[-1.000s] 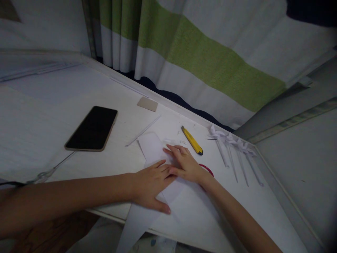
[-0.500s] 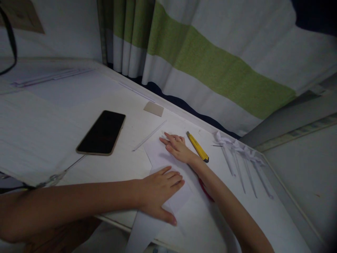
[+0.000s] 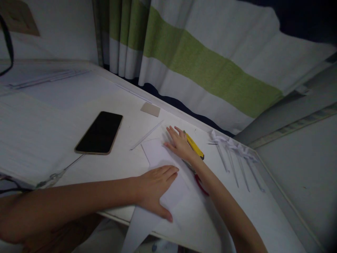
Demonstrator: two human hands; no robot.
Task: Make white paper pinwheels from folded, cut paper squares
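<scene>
A folded white paper sheet (image 3: 158,156) lies on the white desk (image 3: 39,123), its near end hanging over the front edge. My left hand (image 3: 155,189) rests flat on the sheet's middle, fingers stretched out. My right hand (image 3: 180,142) lies flat at the sheet's far end, fingers spread, right beside a yellow utility knife (image 3: 196,147). Under my right forearm, red-handled scissors (image 3: 200,184) show in part.
A black phone (image 3: 99,132) lies face up to the left. A thin white stick (image 3: 146,135) and a small tan card (image 3: 150,109) lie behind the sheet. Several white paper pinwheels on sticks (image 3: 234,154) lie at the right. A striped curtain (image 3: 200,66) hangs behind the desk.
My right hand has slid away from my left hand along the sheet to its far end, near the yellow knife. My left hand has stayed flat on the paper.
</scene>
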